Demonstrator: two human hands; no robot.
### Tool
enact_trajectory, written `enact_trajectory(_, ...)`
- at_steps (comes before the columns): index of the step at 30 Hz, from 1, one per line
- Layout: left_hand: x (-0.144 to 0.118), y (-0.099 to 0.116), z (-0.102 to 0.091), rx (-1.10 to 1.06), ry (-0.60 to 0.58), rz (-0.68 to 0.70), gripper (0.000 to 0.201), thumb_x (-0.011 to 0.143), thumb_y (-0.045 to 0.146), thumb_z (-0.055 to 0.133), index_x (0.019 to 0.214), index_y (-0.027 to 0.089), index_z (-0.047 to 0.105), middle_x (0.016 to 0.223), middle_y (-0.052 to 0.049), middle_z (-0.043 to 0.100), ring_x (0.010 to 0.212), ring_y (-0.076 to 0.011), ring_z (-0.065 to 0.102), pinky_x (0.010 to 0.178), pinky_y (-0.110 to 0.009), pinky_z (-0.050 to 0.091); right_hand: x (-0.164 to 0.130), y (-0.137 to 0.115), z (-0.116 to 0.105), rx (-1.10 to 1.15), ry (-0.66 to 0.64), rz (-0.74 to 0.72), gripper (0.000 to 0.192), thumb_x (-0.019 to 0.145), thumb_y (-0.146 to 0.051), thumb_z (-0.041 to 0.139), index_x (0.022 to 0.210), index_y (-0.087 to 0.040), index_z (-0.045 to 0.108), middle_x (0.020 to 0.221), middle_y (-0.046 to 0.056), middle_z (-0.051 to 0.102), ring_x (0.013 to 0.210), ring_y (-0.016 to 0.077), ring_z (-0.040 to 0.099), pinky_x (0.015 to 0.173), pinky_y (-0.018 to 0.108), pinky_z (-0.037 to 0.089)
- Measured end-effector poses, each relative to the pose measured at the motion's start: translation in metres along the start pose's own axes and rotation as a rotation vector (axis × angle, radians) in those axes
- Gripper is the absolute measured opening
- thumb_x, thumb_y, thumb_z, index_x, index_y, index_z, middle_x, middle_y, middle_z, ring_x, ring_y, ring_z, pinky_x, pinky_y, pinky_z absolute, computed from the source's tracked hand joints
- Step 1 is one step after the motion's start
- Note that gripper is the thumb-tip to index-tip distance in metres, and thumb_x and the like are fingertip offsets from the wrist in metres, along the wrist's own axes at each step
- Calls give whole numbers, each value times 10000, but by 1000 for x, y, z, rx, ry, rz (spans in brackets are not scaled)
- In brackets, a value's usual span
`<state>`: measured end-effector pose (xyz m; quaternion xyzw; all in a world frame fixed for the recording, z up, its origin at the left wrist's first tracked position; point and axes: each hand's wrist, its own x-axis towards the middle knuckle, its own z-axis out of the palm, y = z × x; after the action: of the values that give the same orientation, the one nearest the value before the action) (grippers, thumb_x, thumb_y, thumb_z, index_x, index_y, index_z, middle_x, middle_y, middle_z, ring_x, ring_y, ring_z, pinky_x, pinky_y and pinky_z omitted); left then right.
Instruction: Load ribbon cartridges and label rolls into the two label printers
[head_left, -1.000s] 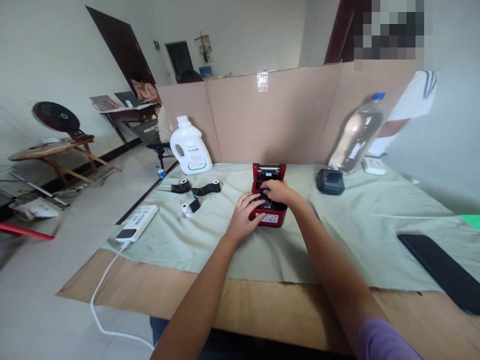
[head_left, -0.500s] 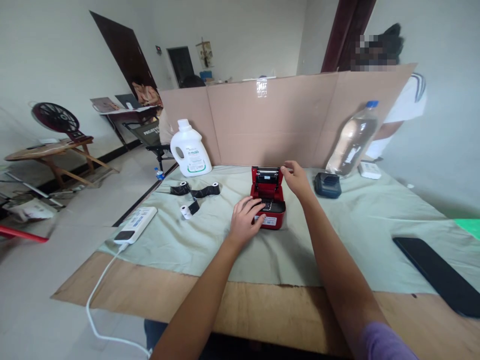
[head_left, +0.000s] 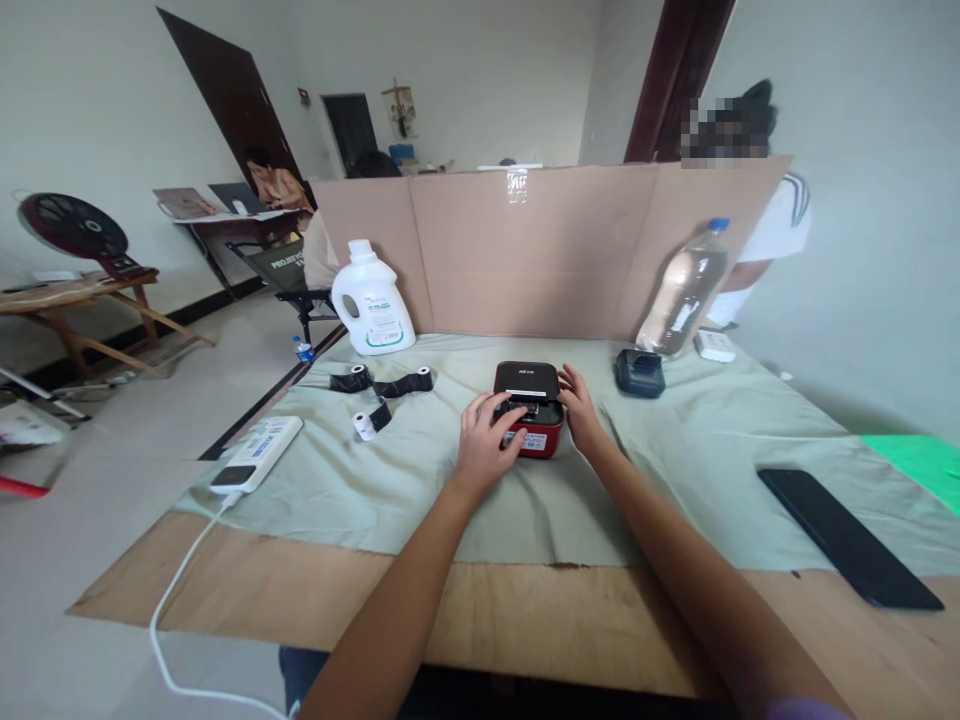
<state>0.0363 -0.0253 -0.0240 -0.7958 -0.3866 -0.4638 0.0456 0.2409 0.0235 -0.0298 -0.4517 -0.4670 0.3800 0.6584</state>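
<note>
A small red and black portable printer (head_left: 534, 445) stands on the cloth in front of me, its black lid (head_left: 526, 378) lowered, with a gap along the front where the dark inside shows. My left hand (head_left: 486, 438) grips the printer's left front corner, thumb against the labelled front face and fingers spread over the top. At the lid's right edge, my right hand (head_left: 579, 408) touches the printer with bent fingers; part of that contact is hidden. Left of the printer lie black-and-white paper rolls (head_left: 405, 383), partly unrolled.
A white jug (head_left: 375, 305) and a large clear bottle (head_left: 686, 290) flank a cardboard screen (head_left: 525, 255). A dark device (head_left: 640, 373) and a black phone-like slab (head_left: 847, 535) lie to the right. At left sits a white power strip (head_left: 259, 455) with its cable. People are beyond the screen.
The printer's lid has swung down from upright over the body. My right hand came down and forward with it, while my left hand stayed on the printer. The view shifted slightly.
</note>
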Motion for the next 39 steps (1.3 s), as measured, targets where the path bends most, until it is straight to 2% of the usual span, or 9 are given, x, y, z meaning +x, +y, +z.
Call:
enact_trajectory(5,-1,-6,0,-54,-59,-155,473,950,387,560,1392,223,541,1368,-101,612,1272,-287,480,1099,-456,362,2,8,1,214,-68,115,652,649,-295,620,1294,-317,529,1394,34,585,1338,273,507,1141,497,388)
enact_trajectory(12,1,-9,2,-157,-37,-294,371,997,336,460,1342,224,537,1311,-83,653,1128,-248,576,1002,-405,389,-1,6,3,278,-29,180,624,635,-246,629,1251,-305,552,1327,17,637,1254,261,581,1066,463,476)
enact_trajectory(15,1,-9,1,-158,-43,-301,329,992,317,466,1296,231,555,1291,-71,666,1141,-247,583,992,-400,382,-1,7,5,318,-24,163,622,630,-224,631,1243,-305,561,1319,13,643,1238,254,588,1045,448,492)
enact_trajectory(19,-1,-8,3,-149,-36,-292,331,1002,307,435,1299,223,555,1275,-74,669,1118,-241,589,977,-393,386,-3,10,9,351,-15,119,586,635,-220,636,1213,-300,588,1309,-2,652,1263,241,568,1110,449,439)
enact_trajectory(24,-5,-8,6,-130,5,-270,368,1012,331,413,1328,206,555,1276,-92,664,1083,-235,589,958,-382,411,-8,19,10,386,0,86,478,685,-343,688,1157,-309,621,1348,-10,638,1349,247,506,1178,464,370)
enact_trajectory(29,-3,-12,5,-124,30,-238,395,1001,336,440,1353,203,559,1257,-95,675,1081,-234,591,961,-382,421,-11,26,10,374,40,94,517,718,-465,713,1200,-322,593,1392,-2,612,1390,242,481,1198,486,344)
enact_trajectory(33,-3,-13,4,-139,25,-247,398,989,317,455,1357,208,557,1269,-84,679,1059,-232,595,969,-389,419,-11,26,10,360,23,90,543,731,-474,697,1236,-318,575,1414,7,599,1388,242,485,1191,478,353)
enact_trajectory(39,3,-12,3,-122,-3,-277,324,959,250,459,1257,213,581,1249,-75,684,1121,-243,594,999,-403,404,-3,22,6,273,-1,144,579,675,-349,632,1249,-313,566,1420,14,586,1359,272,500,1110,482,439)
